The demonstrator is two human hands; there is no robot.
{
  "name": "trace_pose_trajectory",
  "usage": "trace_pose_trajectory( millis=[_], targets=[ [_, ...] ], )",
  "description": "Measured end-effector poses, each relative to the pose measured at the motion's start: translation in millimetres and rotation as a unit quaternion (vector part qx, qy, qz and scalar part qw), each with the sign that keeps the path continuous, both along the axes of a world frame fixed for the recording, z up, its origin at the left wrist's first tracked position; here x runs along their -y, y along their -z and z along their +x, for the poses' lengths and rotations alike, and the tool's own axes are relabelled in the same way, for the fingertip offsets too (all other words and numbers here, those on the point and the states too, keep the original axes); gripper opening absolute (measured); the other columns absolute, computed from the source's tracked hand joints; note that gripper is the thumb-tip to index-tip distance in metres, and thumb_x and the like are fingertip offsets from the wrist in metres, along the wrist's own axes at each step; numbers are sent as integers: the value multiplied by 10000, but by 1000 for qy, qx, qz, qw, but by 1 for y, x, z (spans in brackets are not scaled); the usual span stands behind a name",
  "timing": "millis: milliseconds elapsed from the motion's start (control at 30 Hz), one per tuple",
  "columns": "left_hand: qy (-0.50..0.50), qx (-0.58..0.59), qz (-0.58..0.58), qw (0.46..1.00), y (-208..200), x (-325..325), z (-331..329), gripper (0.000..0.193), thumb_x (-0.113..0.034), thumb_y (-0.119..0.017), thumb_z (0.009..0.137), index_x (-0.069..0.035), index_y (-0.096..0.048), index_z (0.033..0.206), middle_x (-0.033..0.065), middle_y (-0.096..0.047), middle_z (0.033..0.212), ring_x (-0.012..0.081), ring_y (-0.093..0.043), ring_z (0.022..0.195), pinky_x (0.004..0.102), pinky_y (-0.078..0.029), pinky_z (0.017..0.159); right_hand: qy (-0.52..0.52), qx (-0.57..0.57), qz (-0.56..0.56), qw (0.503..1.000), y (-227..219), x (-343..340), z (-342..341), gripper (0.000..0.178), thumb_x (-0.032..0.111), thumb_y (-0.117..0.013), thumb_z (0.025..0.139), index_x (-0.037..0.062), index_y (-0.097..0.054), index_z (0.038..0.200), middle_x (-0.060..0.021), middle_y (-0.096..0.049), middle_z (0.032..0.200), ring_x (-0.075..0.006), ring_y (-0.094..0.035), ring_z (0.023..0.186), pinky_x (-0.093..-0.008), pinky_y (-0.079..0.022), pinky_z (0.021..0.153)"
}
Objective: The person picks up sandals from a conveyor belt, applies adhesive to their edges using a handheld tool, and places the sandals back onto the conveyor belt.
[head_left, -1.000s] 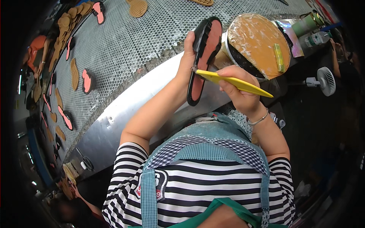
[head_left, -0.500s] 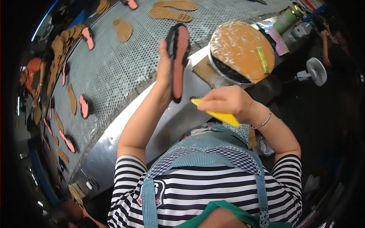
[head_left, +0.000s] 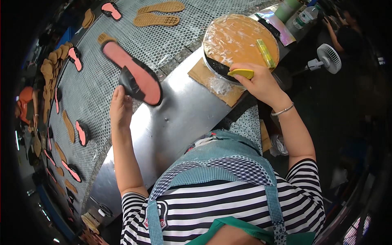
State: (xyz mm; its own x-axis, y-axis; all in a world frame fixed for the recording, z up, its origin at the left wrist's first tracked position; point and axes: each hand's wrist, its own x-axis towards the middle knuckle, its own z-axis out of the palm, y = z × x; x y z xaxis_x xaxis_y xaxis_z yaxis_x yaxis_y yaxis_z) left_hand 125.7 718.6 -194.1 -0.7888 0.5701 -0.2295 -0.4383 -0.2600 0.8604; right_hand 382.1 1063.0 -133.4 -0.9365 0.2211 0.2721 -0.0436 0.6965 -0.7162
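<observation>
1. Currently, a pink-and-black sandal is held at its black strap by the left hand, with the fingers closed in on the strap's near left side.
2. The sandal is held over the near edge of the mesh surface, aslant, with one end pointed far left and the other near right.
3. A yellow tool is gripped narrowly by the right hand, just at the near rim of a round tub; whether the tub is touched cannot be told.
4. The tub's orange top is covered with clear plastic, and a small green-yellow packet is laid on its right side.
5. Cardboard is seen beneath the tub.
6. Two tan soles are placed side by side, far beyond the sandal.
</observation>
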Motion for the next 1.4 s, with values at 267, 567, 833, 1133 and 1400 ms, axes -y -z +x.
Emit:
trace_pose_trajectory(
  millis=[267,567,833,1133,1400],
  targets=[
    [-189,21,-26,981,-7,-39,40,306,-323,-540,931,-40,-638,990,26,-639,845,117,-598,716,263,-491,665,210,39,-375,902,31,10,21,237,139,-600,888,18,-580,1091,-30,-599,756,-45,-520,512,-172,-413,434],
    [-69,103,12,992,-26,-99,101,364,-377,-536,924,-30,-639,891,49,-663,761,103,-614,620,225,-492,570,43,-44,-574,817,5,88,-5,227,111,-600,894,34,-557,1103,-43,-616,841,-75,-568,579,-200,-473,501],
    [75,11,-31,997,-21,-107,108,478,-420,-455,937,20,-626,1009,104,-669,853,162,-655,713,259,-533,672,89,-145,-527,833,5,69,-40,219,123,-608,896,28,-574,1091,-30,-612,814,-67,-562,588,-195,-461,502],
    [4,40,-34,999,-39,-131,107,341,-331,-510,942,-15,-617,873,52,-648,726,94,-586,556,216,-471,504,-11,-96,-434,896,4,86,-13,198,61,-601,890,30,-591,1085,-33,-619,921,-52,-570,698,-179,-472,598],
    [2,80,-75,994,-44,-152,84,303,-301,-534,919,-19,-631,861,36,-642,722,98,-579,570,233,-473,551,-237,-184,-149,942,-7,59,-30,191,-11,-672,769,5,-638,957,-122,-653,847,-260,-647,748,-292,-518,639]
  ],
)
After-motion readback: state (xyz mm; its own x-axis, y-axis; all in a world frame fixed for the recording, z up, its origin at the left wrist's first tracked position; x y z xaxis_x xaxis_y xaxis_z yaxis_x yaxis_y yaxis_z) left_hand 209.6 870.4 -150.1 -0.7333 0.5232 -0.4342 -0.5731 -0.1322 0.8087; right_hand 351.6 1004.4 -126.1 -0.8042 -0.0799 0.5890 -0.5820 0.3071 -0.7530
